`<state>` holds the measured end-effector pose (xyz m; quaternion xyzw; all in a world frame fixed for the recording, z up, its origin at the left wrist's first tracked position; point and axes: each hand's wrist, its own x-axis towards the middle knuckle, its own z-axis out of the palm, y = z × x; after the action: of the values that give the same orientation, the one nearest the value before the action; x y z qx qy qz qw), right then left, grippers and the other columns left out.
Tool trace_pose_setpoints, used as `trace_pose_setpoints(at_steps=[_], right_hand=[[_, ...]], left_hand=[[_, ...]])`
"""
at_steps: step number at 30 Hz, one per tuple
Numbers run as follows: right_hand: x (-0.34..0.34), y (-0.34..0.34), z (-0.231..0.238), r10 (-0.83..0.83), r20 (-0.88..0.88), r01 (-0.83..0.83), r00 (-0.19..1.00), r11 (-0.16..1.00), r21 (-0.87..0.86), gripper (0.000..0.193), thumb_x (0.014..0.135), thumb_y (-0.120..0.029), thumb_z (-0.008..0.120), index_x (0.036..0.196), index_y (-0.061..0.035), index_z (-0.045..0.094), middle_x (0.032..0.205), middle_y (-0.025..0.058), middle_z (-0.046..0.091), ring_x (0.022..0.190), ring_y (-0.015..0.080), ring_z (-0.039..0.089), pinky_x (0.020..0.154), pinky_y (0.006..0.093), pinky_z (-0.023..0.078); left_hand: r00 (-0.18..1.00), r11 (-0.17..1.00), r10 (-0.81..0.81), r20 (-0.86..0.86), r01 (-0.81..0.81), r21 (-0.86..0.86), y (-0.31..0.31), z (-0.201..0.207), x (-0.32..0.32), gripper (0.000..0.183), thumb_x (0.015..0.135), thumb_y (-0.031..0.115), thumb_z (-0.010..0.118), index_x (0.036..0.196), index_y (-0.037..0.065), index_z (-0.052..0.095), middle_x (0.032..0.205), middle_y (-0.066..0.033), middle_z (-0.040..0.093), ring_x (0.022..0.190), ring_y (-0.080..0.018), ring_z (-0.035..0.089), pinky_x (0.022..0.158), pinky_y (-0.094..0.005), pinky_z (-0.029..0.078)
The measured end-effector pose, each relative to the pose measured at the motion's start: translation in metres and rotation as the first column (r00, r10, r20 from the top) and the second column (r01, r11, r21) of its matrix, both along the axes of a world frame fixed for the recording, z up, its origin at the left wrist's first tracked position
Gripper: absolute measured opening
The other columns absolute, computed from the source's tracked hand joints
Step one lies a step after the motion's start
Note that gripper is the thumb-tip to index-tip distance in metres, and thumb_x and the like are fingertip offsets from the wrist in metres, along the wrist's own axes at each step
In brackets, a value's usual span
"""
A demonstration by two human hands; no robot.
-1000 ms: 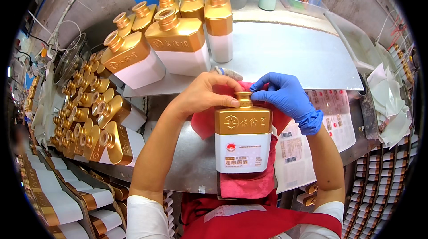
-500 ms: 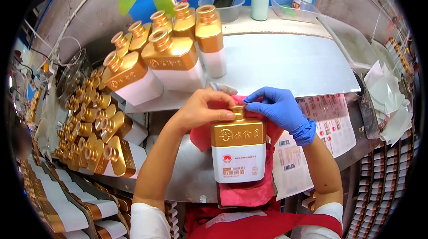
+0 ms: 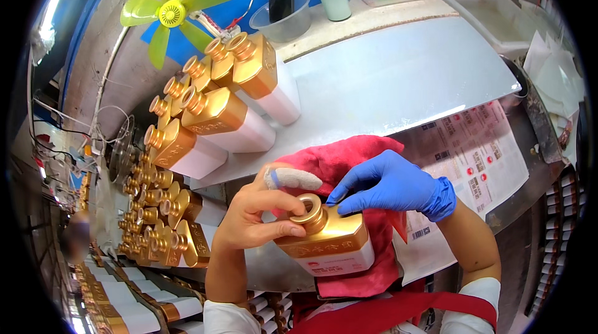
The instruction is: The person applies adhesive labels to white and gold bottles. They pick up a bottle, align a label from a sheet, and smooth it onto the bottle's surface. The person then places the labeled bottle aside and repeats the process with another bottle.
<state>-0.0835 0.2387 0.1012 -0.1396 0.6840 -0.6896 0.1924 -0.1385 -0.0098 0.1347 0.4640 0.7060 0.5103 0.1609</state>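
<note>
While the gold-and-white bottle [image 3: 324,240] sits tilted at the near edge of the desk [image 3: 398,79], right in front of the person, both hands are on it. Left hand [image 3: 258,216], bare with a taped fingertip, is closed around the bottle's gold shoulder and neck, thumb under the ring-shaped gold cap [image 3: 309,208]. Right hand [image 3: 389,181], in a blue glove, is curled with fingertips pressing on the shoulder just beside the cap; whether it pinches anything small I cannot tell. A red cloth [image 3: 349,159] lies under and behind the bottle, bunched up between the hands and hanging off the near edge.

Judged progress: this bottle looks mid-handling, cap area being worked or wiped, not yet set aside. A row of similar bottles [image 3: 218,116] lies on its sides along the left edge of the desk, and many more gold bottles [image 3: 156,209] are packed below to the left, so the batch looks far from done; which of them are finished I cannot tell. Sheets of printed labels [image 3: 479,153] lie at the right edge, near the gloved hand
</note>
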Motion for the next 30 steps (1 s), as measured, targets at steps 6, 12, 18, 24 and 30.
trace_pose_setpoints(at_steps=[6,12,18,24,30], right_hand=[[0.001,-0.003,0.003,-0.003,-0.084,0.007,0.996,0.999,0.038,0.023,0.076,-0.023,0.073,0.084,-0.0011,0.069,0.072,0.0079,0.066,0.067,0.0093,0.059,0.065,0.0254,0.049],[0.000,-0.008,0.016,0.016,-0.133,0.008,0.991,0.984,0.177,0.023,0.077,-0.023,0.071,0.079,-0.0002,0.067,0.071,0.0098,0.065,0.066,0.0125,0.059,0.065,0.0271,0.049],[0.000,-0.012,0.024,0.015,-0.076,0.000,0.997,0.983,0.185,0.021,0.077,-0.021,0.070,0.082,-0.0001,0.067,0.074,0.0070,0.066,0.068,0.0099,0.059,0.066,0.0251,0.049],[-0.004,-0.018,0.008,-0.055,-0.113,0.063,0.992,0.996,0.062,0.026,0.081,-0.020,0.071,0.100,-0.0012,0.069,0.078,0.0041,0.066,0.072,0.0048,0.055,0.067,0.0228,0.048],[-0.011,-0.016,0.019,0.042,-0.089,-0.018,0.995,0.965,0.262,0.033,0.078,-0.020,0.075,0.105,-0.0023,0.068,0.081,0.0028,0.066,0.074,0.0048,0.054,0.070,0.0218,0.048]], left_hand=[[0.998,0.997,0.055,0.000,-0.055,0.051,-0.001,-0.004,0.012,0.026,0.060,0.010,0.082,0.080,0.005,0.067,0.113,-0.0174,0.063,0.106,-0.0288,0.053,0.093,-0.0398,0.037],[0.991,0.990,0.132,0.007,-0.133,0.039,-0.001,-0.004,0.024,0.025,0.064,0.006,0.080,0.085,0.003,0.067,0.114,-0.0175,0.062,0.107,-0.0289,0.053,0.094,-0.0391,0.038],[0.990,0.990,0.141,-0.015,-0.141,0.000,-0.001,0.001,0.025,0.024,0.064,0.000,0.075,0.086,-0.002,0.067,0.116,-0.0212,0.060,0.108,-0.0274,0.054,0.094,-0.0383,0.039],[0.989,0.989,0.142,0.040,-0.144,0.030,0.000,-0.008,0.018,0.024,0.066,-0.001,0.075,0.088,-0.003,0.066,0.111,-0.0193,0.062,0.106,-0.0266,0.055,0.092,-0.0376,0.040],[0.974,0.987,0.130,0.184,-0.144,0.065,0.001,-0.015,0.011,0.025,0.070,0.003,0.079,0.091,0.000,0.066,0.117,-0.0139,0.056,0.107,-0.0220,0.054,0.092,-0.0326,0.043]])
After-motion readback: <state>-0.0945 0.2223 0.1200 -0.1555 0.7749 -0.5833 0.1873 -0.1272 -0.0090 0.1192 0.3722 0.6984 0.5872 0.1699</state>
